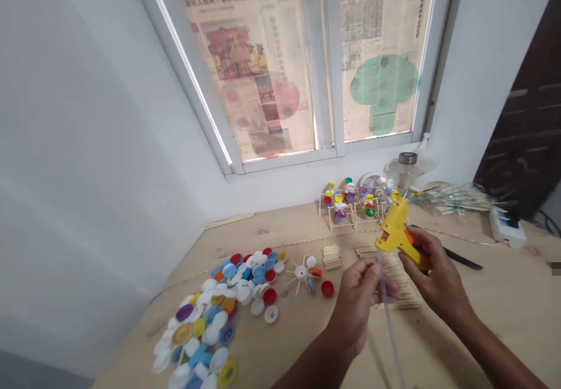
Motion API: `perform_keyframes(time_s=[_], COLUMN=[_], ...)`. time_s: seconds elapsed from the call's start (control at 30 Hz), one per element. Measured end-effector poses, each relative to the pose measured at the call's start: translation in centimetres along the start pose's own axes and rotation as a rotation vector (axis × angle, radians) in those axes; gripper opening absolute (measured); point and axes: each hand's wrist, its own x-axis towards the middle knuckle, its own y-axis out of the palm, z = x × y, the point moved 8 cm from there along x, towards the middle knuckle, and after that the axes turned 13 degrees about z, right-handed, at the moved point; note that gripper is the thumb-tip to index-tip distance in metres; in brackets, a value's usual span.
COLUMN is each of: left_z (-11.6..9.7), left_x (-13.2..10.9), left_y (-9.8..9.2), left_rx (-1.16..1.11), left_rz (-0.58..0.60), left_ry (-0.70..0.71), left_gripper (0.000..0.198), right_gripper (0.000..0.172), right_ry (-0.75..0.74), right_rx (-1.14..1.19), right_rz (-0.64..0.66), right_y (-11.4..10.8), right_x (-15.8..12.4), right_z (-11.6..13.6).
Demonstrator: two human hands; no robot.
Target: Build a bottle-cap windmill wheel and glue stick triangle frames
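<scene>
My right hand (pixel 432 269) grips a yellow hot glue gun (pixel 397 228) by its handle, the gun raised above the table. A long translucent glue stick (pixel 390 325) hangs below the gun's back end, pinched between the fingers of my left hand (pixel 357 295). Whether the stick's top sits inside the gun is hard to tell. Left of my left hand lies a white cap hub with wooden stick spokes (pixel 301 271), a few spokes tipped with caps. Near it is a single red bottle cap (pixel 327 289). Wooden sticks (pixel 405 289) lie in rows beneath my hands.
A large spread of bottle caps (pixel 219 313) covers the table's left side. Several small stick frames with cap wheels (pixel 342 214) stand by the wall. Behind are a glass jar (pixel 407 170), bagged sticks (pixel 464 197), a white power strip (pixel 507 228) and a black bar-like object (pixel 464 259).
</scene>
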Motion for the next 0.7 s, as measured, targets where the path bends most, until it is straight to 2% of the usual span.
perform_keyframes(time_s=[0.13,0.33,0.47,0.7], left_z=[-0.8,-2.0,-2.6,-3.8], left_x=[0.1,-0.3,-0.3,-0.1], left_y=[-0.1,0.1,0.4,1.2], left_rx=[0.043,0.135,0.135,0.182], left_rz=[-0.060,-0.040,-0.040,-0.011], left_ry=[0.079,0.080,0.085,0.101], left_gripper=[0.046,0.043,0.045,0.046], right_gripper=[0.040,0.041,0.046,0.047], right_ry=[-0.062,-0.065,0.003,0.019], right_rx=[-0.055,-0.084,-0.032,0.059], right_rz=[-0.011,-0.035,-0.097,-0.091], right_y=[-1.0,-1.6,-2.2,-1.8], right_x=[-0.3,-0.8,-0.9,-1.1], right_z=[1.3,2.3,2.2,1.6])
